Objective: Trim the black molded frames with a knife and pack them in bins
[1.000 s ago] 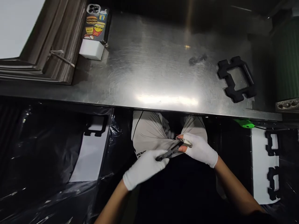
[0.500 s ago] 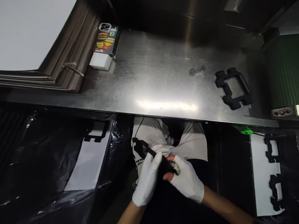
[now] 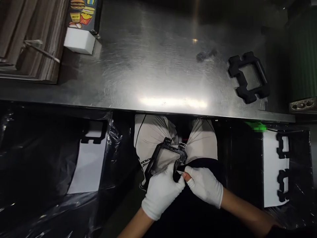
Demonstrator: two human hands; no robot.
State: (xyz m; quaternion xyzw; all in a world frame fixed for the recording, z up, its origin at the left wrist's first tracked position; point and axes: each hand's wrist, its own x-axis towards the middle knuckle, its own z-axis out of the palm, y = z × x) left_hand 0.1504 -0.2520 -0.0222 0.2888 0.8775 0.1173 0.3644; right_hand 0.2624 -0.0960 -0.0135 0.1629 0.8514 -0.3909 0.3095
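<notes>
Over my lap, below the table edge, I hold a thin black plastic frame [image 3: 165, 152] with an open middle. My left hand [image 3: 161, 191], in a white glove, grips its near edge. The gloved right hand [image 3: 204, 185] pinches the frame's near right corner, a bare fingertip showing through the glove. Both hands touch each other at the frame. White trousers [image 3: 151, 135] show behind it.
A steel table [image 3: 158, 66] carries a thicker black foam frame [image 3: 249, 76] at the right, a white block [image 3: 79, 40] and a phone [image 3: 81, 13] at far left beside stacked sheets [image 3: 29, 43]. Black plastic-lined bins [image 3: 49, 165] flank me; a white sheet with black frames [image 3: 276, 168] lies right.
The frame was held edge-on between my hands; it has turned flat toward me, its open middle showing. My hands have shifted to its near edge. The view tilted down.
</notes>
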